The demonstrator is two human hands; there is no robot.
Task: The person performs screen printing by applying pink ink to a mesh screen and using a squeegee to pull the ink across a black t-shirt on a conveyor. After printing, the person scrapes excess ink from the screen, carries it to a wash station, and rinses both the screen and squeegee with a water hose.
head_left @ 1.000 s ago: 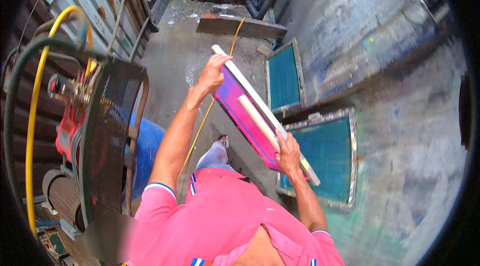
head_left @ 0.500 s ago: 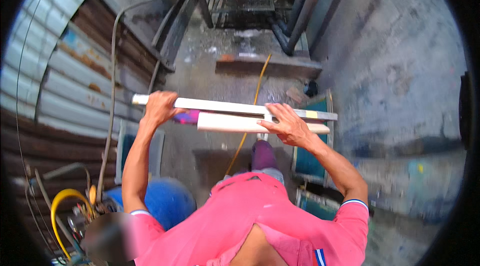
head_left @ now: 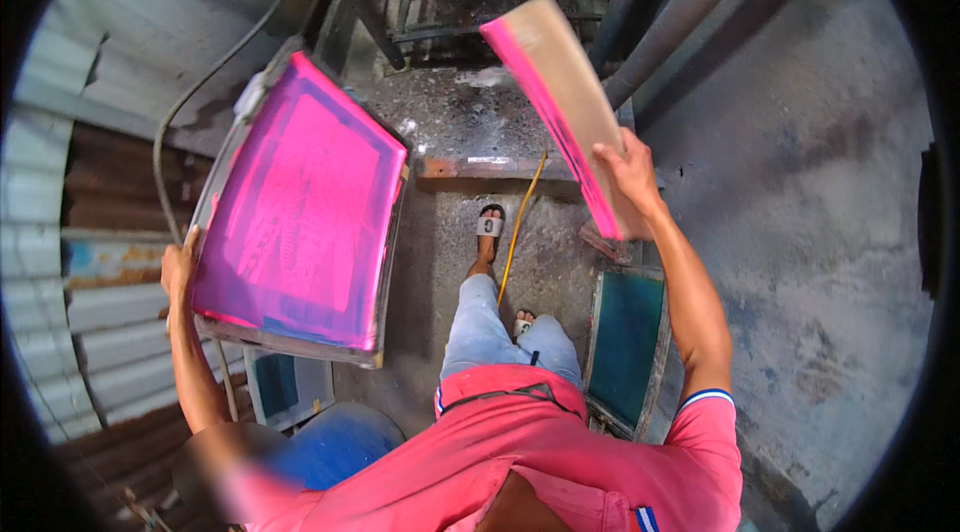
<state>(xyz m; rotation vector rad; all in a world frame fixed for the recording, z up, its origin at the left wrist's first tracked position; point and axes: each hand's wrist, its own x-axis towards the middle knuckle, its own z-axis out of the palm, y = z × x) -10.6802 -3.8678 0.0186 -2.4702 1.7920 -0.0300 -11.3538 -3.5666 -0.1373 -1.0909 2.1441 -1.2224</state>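
Note:
My left hand (head_left: 180, 270) is closed on the outer edge of a screen-printing frame (head_left: 392, 262). Its mesh (head_left: 300, 222) is covered in bright pink, with a purplish border, and the frame hangs tilted on my left. In my right hand (head_left: 632, 172) is a wide squeegee (head_left: 560, 82) with a tan wooden body, gripped near its lower end. Pink ink coats the squeegee's left edge, which also has dark streaks. It is held up at a slant, apart from the screen. The fingers behind each thing are partly hidden.
Teal screens (head_left: 627, 347) lean low on my right by the grey wall (head_left: 810, 232). Another screen (head_left: 290, 387) and a blue drum (head_left: 350, 442) stand at left. A yellow hose (head_left: 520, 222) crosses the floor to a low ledge (head_left: 480, 167). Pipes (head_left: 700, 12) rise ahead.
Before, both hands held the screen edge-on across my front, the squeegee alongside under my right hand. Now the screen has swung left, showing its pink face, and the squeegee is raised away to the right.

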